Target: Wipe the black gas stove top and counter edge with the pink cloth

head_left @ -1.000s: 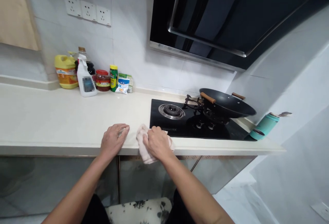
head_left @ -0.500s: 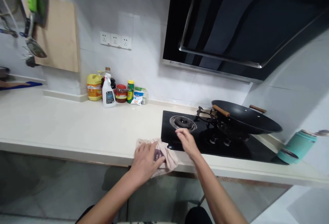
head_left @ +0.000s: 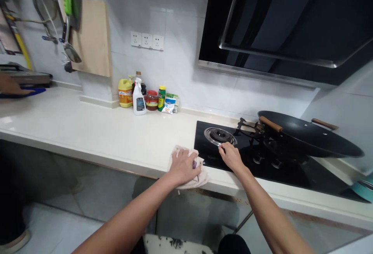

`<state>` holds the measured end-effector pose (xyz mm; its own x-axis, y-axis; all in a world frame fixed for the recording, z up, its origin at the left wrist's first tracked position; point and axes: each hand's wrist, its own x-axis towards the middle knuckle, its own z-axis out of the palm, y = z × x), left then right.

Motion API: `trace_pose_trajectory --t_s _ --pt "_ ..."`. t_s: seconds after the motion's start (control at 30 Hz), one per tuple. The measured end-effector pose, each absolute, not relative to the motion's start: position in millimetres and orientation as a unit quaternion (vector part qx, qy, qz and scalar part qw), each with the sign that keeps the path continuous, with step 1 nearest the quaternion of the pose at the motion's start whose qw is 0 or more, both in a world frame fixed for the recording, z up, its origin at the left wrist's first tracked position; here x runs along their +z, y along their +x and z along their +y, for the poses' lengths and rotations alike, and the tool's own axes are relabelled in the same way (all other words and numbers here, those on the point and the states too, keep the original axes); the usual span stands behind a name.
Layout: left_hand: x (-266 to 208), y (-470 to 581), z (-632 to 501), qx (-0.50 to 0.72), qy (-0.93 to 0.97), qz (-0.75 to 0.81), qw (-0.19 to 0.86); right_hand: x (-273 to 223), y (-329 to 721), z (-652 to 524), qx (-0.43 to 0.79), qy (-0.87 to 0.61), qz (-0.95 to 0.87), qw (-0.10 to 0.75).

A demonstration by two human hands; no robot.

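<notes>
My left hand (head_left: 184,167) presses down on a crumpled pale pink cloth (head_left: 190,183) with a dark purple patch, its fingers bent into the fabric. The cloth lies at the counter's front edge, beside the left corner of the black glass hob (head_left: 208,153), and partly hangs over. Over the hob, my right hand (head_left: 231,157) is closed, fingertips drawn together at the front rim of the left burner (head_left: 220,135). Whether anything is between those fingers is hidden.
A black wok (head_left: 309,133) rests on the right burner. Against the wall stand a white spray bottle (head_left: 139,100), a yellow jug (head_left: 125,93) and a red-lidded jar (head_left: 152,100). At far left, a person's hand (head_left: 10,84) lies by a blue cloth (head_left: 29,92).
The view has turned left, so everything sits further right in the picture. My right hand has shifted slightly right along the burner, and its fingers have curled in. My left hand stays on the cloth.
</notes>
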<state>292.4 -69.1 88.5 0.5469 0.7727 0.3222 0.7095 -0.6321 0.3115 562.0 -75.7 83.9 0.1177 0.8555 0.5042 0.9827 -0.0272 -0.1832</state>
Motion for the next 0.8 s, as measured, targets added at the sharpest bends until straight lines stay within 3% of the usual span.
trace_pose_trajectory --t_s 0.3,0.6,0.8 --pt "94.3 280.7 -11.7 0.2 0.894 0.377 0.14 111.7 523.6 1.2 -0.114 -0.69 -0.658 0.28" --pt "98.9 336.1 97.4 0.196 0.894 0.382 0.126 115.3 540.3 11.9 -0.219 -0.582 -0.556 0.552" --pt "101.7 391.3 189.5 0.191 0.876 0.429 0.11 124.4 552.0 5.6 -0.286 -0.54 -0.556 0.564"
